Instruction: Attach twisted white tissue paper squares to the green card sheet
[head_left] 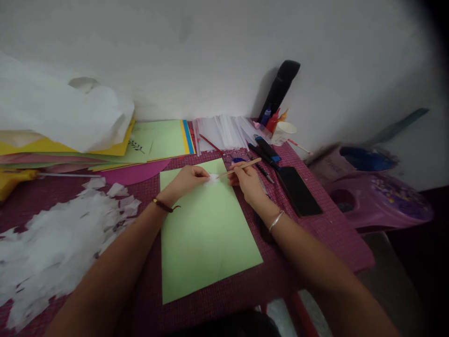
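Left hand (187,180), head view: thumb and fingers are drawn together at the left edge of a small white piece (213,179). Whether they grip it or only touch it cannot be determined. Right hand (246,180): closed on a slim wooden stick (251,163) in a pen-like grasp, the lower end directed at the white piece and the upper end projecting beyond the fingers.

Location: the white piece is over the upper part of a light green sheet (210,238), between the two hands. The sheet lies flat on the counter (329,234). White scraps (66,243) are heaped to the left of the sheet; a black flat-bladed tool (300,189) lies to the right.

Handling, white piece: probably thin paper, very light, soft and easily creased or torn. Recommended hold: one edge or corner, between thumb and fingertip, with minimal pressure. A draught or a damp fingertip could displace it.

Handling, wooden stick: judged light, stiff and not slippery. Recommended hold: the lower half of the shaft, short of the tip, for fine control.

Handling, green sheet: appears to be card or heavy paper, flexible but firmer than the piece. Steady it at a margin; lift by opposite edges to avoid a fold.
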The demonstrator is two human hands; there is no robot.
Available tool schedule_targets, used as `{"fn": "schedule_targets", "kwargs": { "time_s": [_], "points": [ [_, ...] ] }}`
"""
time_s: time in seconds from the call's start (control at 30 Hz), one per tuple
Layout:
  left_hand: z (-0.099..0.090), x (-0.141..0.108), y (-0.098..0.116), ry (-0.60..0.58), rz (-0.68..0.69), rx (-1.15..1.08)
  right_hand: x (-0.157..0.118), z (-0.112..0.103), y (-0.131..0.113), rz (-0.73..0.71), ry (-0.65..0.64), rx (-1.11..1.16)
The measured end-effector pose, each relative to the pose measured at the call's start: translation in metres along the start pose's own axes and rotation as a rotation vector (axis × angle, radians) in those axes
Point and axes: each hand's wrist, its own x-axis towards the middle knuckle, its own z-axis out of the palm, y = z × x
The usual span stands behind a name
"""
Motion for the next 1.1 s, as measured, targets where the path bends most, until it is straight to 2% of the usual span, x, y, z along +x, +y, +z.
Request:
{"fn": "schedule_targets", "kwargs": {
  "time_s": [0.1,0.27,0.43,0.53,0.63,0.73,0.87,0.97,1.1],
  "points": [
    [0.004,0.002,-0.001,0.025,-0.007,0.041,-0.005,0.0,-0.005,-0.106,0.042,0.009],
    [0.005,0.001,-0.001,0.042,-0.011,0.024,-0.013,0.005,-0.007,-0.25,-0.151,-0.121],
    [0.006,0.0,0.004,0.049,-0.012,0.026,-0.012,0.006,0.0,-0.326,-0.208,-0.377],
    [0.006,0.001,0.004,0.056,-0.002,-0.008,-0.012,0.006,0.003,-0.36,-0.216,-0.451],
    [0.005,0.002,0.0,0.144,-0.013,-0.147,-0.014,0.007,0.003,-0.388,-0.218,-0.496],
    [0.002,0.002,-0.005,0.251,-0.068,-0.418,-0.015,0.006,0.002,-0.415,-0.212,-0.533],
    [-0.002,0.002,-0.01,0.324,-0.141,-0.715,-0.016,0.006,-0.001,-0.461,-0.213,-0.632],
    [-0.002,0.0,-0.011,0.339,-0.143,-0.786,-0.017,0.008,-0.003,-0.509,-0.244,-0.742],
    [-0.001,-0.001,-0.014,0.315,-0.106,-0.743,-0.02,0.011,-0.001,-0.583,-0.294,-0.798]
  ]
}}
